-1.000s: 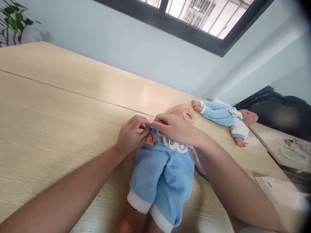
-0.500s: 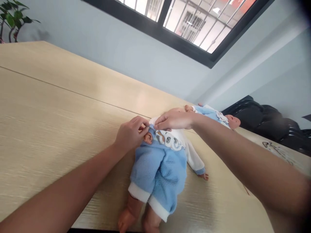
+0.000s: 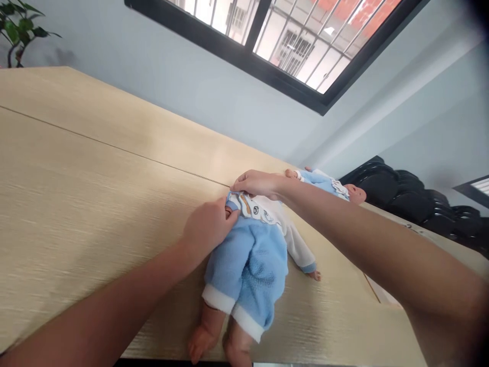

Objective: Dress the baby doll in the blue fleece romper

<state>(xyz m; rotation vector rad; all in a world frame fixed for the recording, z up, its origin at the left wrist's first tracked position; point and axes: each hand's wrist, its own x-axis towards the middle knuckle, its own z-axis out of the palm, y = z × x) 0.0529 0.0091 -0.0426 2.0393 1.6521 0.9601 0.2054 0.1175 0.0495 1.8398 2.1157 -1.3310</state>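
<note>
A baby doll [image 3: 248, 255] lies on its back on the table, its feet toward me. It wears fuzzy light-blue trousers with white cuffs and a white top with an animal face printed on the front. My left hand [image 3: 208, 224] is closed around the doll's hand at the blue sleeve cuff [image 3: 232, 202], hiding most of that small hand. Beside it, my right hand [image 3: 254, 183] pinches the sleeve fabric above the cuff. The doll's head is hidden behind my right hand and forearm. Its other arm [image 3: 300, 247] stretches out to the right, sleeve on.
Farther back on the wooden table [image 3: 95, 204] lies a second doll [image 3: 324, 181] in similar blue and white clothes. Black stacked chairs [image 3: 401, 191] stand at the right. A plant [image 3: 21, 30] is at the far left, and a barred window [image 3: 294, 46] is above.
My left hand has gone from pinching the sleeve edge to closing round the doll's hand. The blue cuff now covers more of that hand. My right hand has shifted slightly left and up.
</note>
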